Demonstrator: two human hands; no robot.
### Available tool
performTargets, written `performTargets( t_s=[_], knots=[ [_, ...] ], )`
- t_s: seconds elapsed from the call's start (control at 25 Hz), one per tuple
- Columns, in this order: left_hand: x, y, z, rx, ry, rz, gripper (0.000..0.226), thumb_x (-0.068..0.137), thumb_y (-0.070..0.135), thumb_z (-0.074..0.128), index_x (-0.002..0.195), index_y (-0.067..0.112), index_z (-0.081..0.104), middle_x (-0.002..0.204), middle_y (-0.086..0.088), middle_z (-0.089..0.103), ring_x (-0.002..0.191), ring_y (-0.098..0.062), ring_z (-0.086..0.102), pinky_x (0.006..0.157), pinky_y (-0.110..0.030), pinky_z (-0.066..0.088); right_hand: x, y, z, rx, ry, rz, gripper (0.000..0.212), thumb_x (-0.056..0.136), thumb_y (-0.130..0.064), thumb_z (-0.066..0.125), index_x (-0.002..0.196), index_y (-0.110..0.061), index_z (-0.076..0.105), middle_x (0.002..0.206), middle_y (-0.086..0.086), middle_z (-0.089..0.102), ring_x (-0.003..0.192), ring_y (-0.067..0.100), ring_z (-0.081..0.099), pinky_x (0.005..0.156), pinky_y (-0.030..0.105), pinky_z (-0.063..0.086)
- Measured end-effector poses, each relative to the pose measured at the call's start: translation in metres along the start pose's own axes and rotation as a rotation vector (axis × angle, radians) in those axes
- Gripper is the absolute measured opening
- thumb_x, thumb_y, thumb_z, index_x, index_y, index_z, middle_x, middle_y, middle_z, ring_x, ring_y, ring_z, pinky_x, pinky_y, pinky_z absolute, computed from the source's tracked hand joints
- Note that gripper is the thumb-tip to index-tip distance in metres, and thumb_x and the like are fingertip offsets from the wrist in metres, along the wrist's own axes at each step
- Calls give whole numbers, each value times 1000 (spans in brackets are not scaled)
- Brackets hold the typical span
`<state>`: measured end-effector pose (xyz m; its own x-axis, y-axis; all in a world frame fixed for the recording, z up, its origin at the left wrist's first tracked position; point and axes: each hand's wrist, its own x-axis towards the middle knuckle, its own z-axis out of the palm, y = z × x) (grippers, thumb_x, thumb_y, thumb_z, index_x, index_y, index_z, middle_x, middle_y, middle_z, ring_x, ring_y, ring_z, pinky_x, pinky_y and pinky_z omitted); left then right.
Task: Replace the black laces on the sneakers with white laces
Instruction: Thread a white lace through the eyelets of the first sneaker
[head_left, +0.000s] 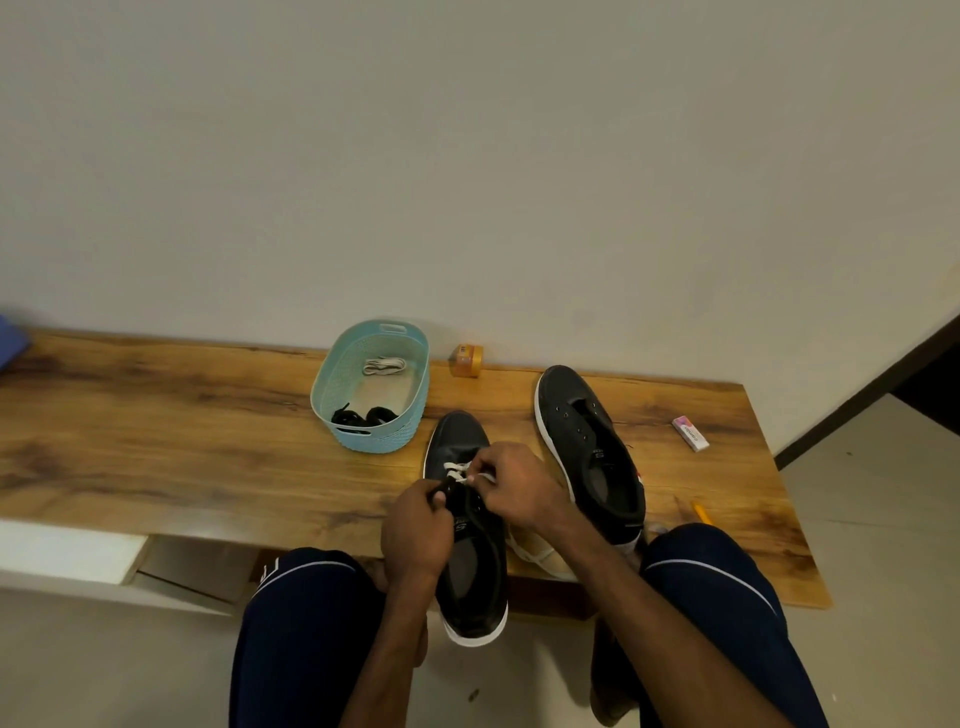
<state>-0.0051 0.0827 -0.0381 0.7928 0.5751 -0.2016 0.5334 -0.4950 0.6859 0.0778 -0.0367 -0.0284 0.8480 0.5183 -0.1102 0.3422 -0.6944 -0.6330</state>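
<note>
Two sneakers (457, 431) (571, 415), wooden bench (156, 441), pale wall (467, 156)

sneakers (457, 436) (569, 402): 2 | basket (374, 441): 1 | tape roll (466, 360): 1 | eraser (690, 433): 1 | pencil (701, 512): 1

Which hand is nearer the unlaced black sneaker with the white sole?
Right. The right hand sits just beside the unlaced black sneaker; the left hand is farther, across the partly laced black sneaker.

Bare forearms (623, 587), navy trousers (304, 639), thin white piping (711, 569) along each leg
</note>
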Motion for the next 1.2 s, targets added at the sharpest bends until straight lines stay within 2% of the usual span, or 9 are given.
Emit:
performTargets(
  t_s=[0.2, 0.4, 0.56, 0.68, 0.84, 1.0, 1.12, 1.16, 1.2],
  knots=[
    [6, -6, 2, -82, -2, -44, 25, 95, 13, 54, 113, 17, 71, 106, -3, 72, 97, -22, 65, 82, -33, 49, 3, -7, 11, -62, -2, -51, 12, 89, -23, 64, 93, -18, 73, 101, 0, 67, 90, 17, 62, 77, 35, 53],
    [4, -8, 9, -98, 41, -46, 24, 97, 16, 51, 110, 18, 72, 102, -2, 72, 94, -22, 65, 81, -34, 49, 3, -6, 23, -241, 34, -28, 20, 93, -30, 55, 98, -17, 69, 104, 1, 66, 97, 21, 60, 86, 41, 44],
    [5, -9, 14, -285, 45, -131, 32, 104, 27, 41, 101, 17, 72, 98, -1, 71, 93, -20, 64, 83, -37, 50, 4, 2, 27, -85, 14, 43, 20, 96, -27, 56, 99, -14, 71, 104, 5, 66, 98, 23, 61, 88, 41, 48],
    [9, -6, 22, -303, 30, -143, 7, 97, 23, 60, 92, 21, 64, 97, 2, 69, 90, -16, 63, 73, -30, 45, 0, 5, 29, 50, 9, 47, 23, 99, -22, 54, 97, -9, 73, 98, 10, 65, 95, 25, 59, 88, 43, 48],
    [7, 1, 30, -283, 131, -182, 9, 99, 23, 56, 97, 16, 62, 96, -3, 68, 83, -19, 60, 72, -30, 39, -21, 3, 43, 48, 59, 69, 45, 101, -49, 44, 125, -16, 63, 116, 6, 55, 109, 22, 48, 96, 38, 42],
    [0, 16, 5, -1035, 319, -318, 17, 105, 20, 40, 109, 10, 52, 97, -5, 71, 82, -19, 68, 69, -37, 55, -34, 8, 48, -54, 70, 31, 65, 94, -64, 45, 143, -22, 43, 134, -1, 40, 120, 19, 37, 103, 37, 40],
    [9, 6, -40, -1605, 295, -300, 22, 106, 22, 38, 102, 10, 55, 82, -3, 72, 70, -14, 71, 60, -31, 58, -39, 14, 48, -70, 144, 58, 83, 84, -72, 54, 146, -22, 32, 149, 1, 28, 136, 21, 26, 117, 40, 29],
    [10, 1, -51, -1628, 270, -274, 22, 106, 24, 39, 95, 13, 56, 75, -2, 66, 58, -10, 64, 51, -26, 54, -40, 15, 47, -68, 157, 84, 92, 80, -78, 52, 148, -20, 27, 155, 3, 22, 143, 23, 19, 121, 41, 21],
    [12, -2, -54, -1484, 248, -250, 22, 105, 26, 42, 91, 15, 56, 72, 0, 60, 50, -7, 55, 43, -23, 46, -41, 16, 48, -76, 170, 106, 100, 78, -82, 49, 150, -19, 22, 159, 5, 16, 147, 24, 13, 123, 42, 15]
  ],
)
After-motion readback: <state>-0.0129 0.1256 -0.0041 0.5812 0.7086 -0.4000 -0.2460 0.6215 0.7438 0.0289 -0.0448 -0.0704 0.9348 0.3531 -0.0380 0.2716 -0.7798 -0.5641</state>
